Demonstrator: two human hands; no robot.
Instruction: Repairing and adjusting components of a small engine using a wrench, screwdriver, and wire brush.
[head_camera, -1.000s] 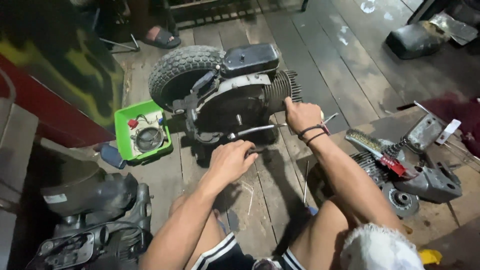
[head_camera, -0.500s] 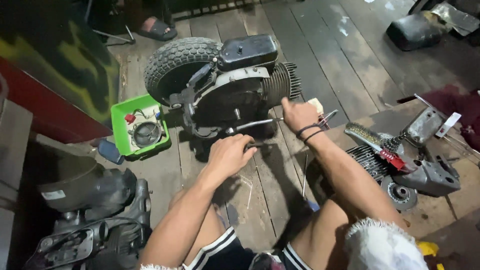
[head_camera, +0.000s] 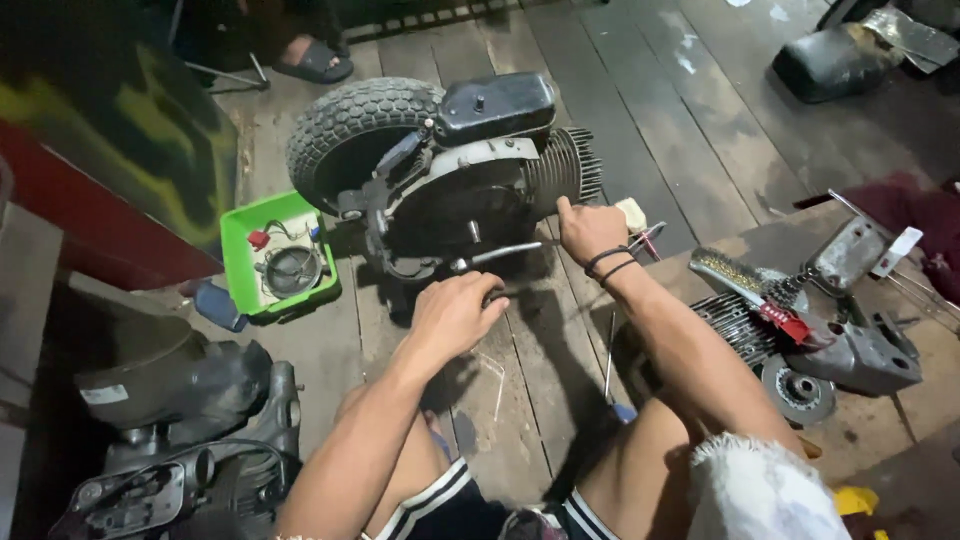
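Observation:
A scooter engine (head_camera: 470, 185) with its finned cylinder and a knobby tyre (head_camera: 350, 125) lies on the wooden plank floor. My left hand (head_camera: 455, 315) is closed around a dark tool handle below the engine case. My right hand (head_camera: 590, 228), with dark bands on the wrist, presses on the engine beside the cylinder fins, over a metal lever (head_camera: 505, 253); what its fingers hold is hidden. My bare knees frame the bottom of the view.
A green tray (head_camera: 240, 275) with a round part and small bits sits left of the engine. Another engine block (head_camera: 190, 420) lies at lower left. Loose engine parts and a wire brush (head_camera: 740, 280) lie at right. A sandalled foot (head_camera: 310, 60) stands behind.
The view has shifted slightly, so the engine sits a little lower and closer. My left hand has stayed on the tool and my right hand has stayed by the cylinder fins.

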